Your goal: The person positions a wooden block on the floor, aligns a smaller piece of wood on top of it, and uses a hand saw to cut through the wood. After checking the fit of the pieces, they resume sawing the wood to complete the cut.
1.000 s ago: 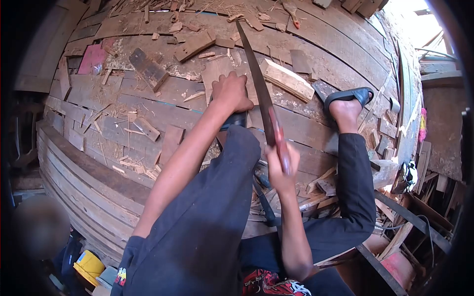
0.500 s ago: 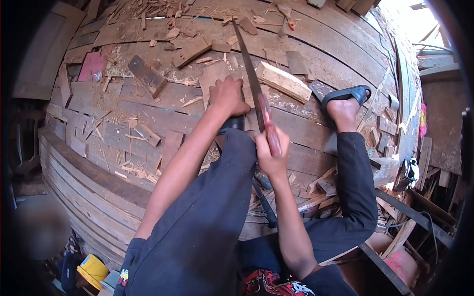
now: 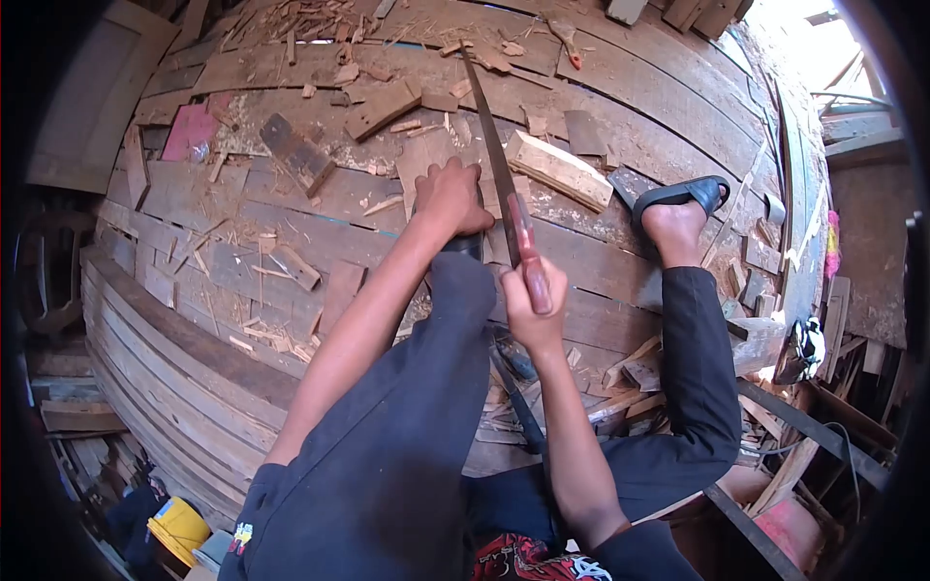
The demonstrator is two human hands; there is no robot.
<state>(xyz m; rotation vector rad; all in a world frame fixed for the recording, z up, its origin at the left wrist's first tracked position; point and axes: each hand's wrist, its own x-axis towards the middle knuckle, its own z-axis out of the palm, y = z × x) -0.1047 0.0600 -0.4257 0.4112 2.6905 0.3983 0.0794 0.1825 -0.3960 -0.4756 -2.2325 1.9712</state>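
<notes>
"Looking along the handsaw (image 3: 496, 150), what do I have in each hand?"

"My right hand (image 3: 535, 310) is closed round its handle, the blade reaching up and forward from the fist. My left hand (image 3: 450, 198) is wide, palm down, fingers spread over a thin board (image 3: 415, 157). Whether its fingertips hook an edge, I can't tell; the palm hides that."

"And around the left hand?"

"The board shows beside and just ahead of its fingers. A black sandal (image 3: 465, 244) is just behind the palm, and a pale wood block (image 3: 559, 170) lies to its right, past the blade."

"How would I work this well?"

"I'd line up wrist and elbow with the blade, use long, light strokes and let the teeth bite. The left should bear down flat, thumb tucked in, because it points at the blade. I can't see whether the teeth touch wood, so I'd check that first."
</notes>
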